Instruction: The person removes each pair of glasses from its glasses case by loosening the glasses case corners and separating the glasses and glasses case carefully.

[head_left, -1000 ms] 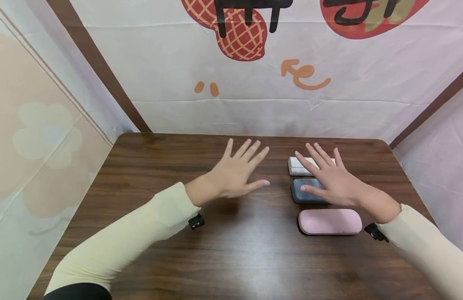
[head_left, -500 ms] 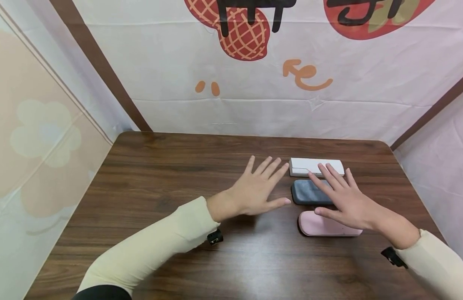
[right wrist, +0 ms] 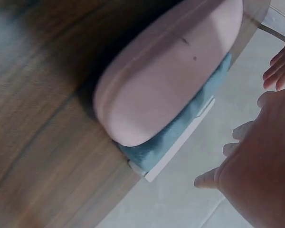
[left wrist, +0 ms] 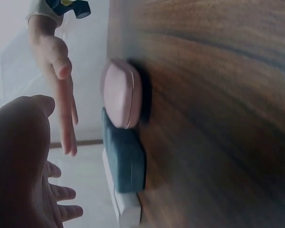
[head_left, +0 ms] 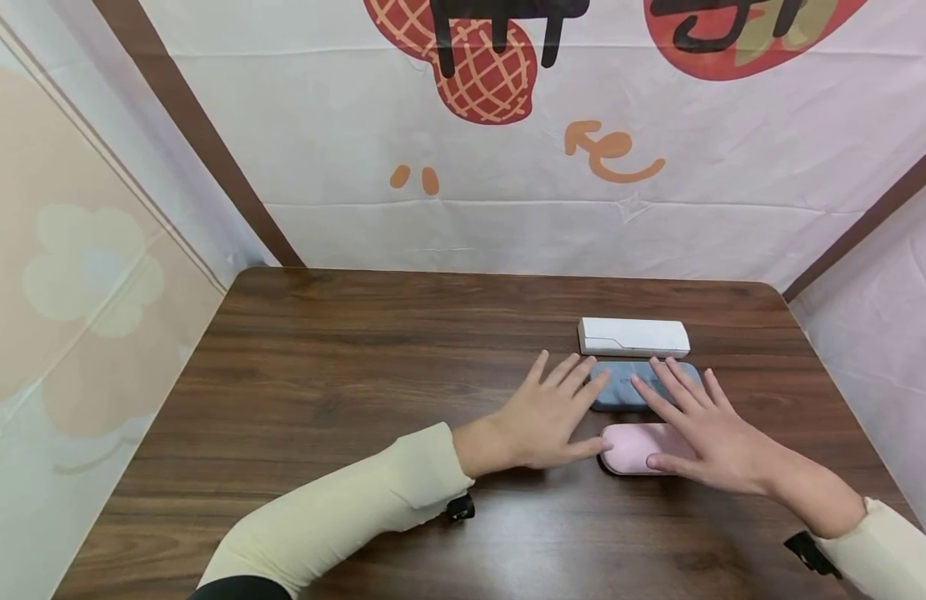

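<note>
Three glasses cases lie in a row on the right side of the table: a white one (head_left: pixel 635 336) at the back, a blue one (head_left: pixel 622 390) in the middle and a pink one (head_left: pixel 631 446) in front. My left hand (head_left: pixel 538 421) is spread palm down, its fingertips overlapping the left ends of the blue and pink cases. Over the right part of the same two cases is my right hand (head_left: pixel 725 446), also flat with fingers apart. In the left wrist view both hands are raised above the pink case (left wrist: pixel 121 95); neither grips anything.
Brown wood grain covers the table (head_left: pixel 342 358), which has rounded back corners. A printed white cloth (head_left: pixel 508 225) hangs right behind its back edge, with more cloth at the left and right sides. Black wrist cameras (head_left: pixel 460 507) sit at both cuffs.
Both hands have moved toward the front and right, fingers still spread. The left hand has come over to the cases, and the white case is now uncovered. The cases have stayed in place.
</note>
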`<action>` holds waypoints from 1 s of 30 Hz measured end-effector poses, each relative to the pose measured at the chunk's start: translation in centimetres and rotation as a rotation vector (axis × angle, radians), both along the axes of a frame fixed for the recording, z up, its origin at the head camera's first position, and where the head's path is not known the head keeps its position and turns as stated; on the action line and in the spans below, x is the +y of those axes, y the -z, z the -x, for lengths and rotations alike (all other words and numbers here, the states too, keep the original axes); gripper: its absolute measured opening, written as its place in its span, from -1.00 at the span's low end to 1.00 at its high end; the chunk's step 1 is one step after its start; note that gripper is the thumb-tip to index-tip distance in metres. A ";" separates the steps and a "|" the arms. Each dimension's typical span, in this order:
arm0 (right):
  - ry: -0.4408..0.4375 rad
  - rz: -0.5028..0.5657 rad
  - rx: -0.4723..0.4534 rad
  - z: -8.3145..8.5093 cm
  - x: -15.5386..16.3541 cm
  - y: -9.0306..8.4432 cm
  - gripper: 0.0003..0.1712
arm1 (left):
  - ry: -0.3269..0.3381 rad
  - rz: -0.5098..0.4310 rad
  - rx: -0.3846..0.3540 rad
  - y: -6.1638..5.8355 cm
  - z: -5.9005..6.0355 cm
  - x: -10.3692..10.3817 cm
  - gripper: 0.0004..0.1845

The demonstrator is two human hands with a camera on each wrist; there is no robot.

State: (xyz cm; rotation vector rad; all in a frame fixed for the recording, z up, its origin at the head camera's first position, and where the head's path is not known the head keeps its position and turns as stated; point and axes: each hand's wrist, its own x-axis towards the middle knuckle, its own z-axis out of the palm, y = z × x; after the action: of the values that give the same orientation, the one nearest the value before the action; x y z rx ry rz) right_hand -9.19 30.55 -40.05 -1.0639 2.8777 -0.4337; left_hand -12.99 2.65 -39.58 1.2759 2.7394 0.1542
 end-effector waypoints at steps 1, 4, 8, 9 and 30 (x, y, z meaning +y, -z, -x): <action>0.000 -0.003 -0.004 -0.2 0.1 0.1 0.09 | 0.004 0.002 0.004 0.2 -0.2 0.2 -0.07; -0.001 -0.010 0.003 -0.6 0.5 0.5 0.12 | 0.022 0.016 0.023 0.7 -0.7 0.8 -0.07; -0.016 -0.011 0.037 -0.9 1.2 1.1 0.15 | 0.040 0.024 0.050 1.5 -1.2 1.6 -0.08; -0.020 -0.008 0.048 -1.0 1.4 1.3 0.16 | 0.042 0.025 0.056 1.7 -1.4 1.7 -0.09; 0.004 0.079 0.142 -1.8 3.4 3.4 0.13 | 0.079 -0.109 0.177 4.6 -2.2 3.0 -0.30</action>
State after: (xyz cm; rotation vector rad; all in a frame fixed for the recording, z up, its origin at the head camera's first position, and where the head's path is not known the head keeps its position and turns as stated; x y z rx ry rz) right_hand -7.36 33.95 -43.47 -1.1452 3.0101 -0.4954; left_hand -10.83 5.62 -44.22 1.4909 2.8564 0.1943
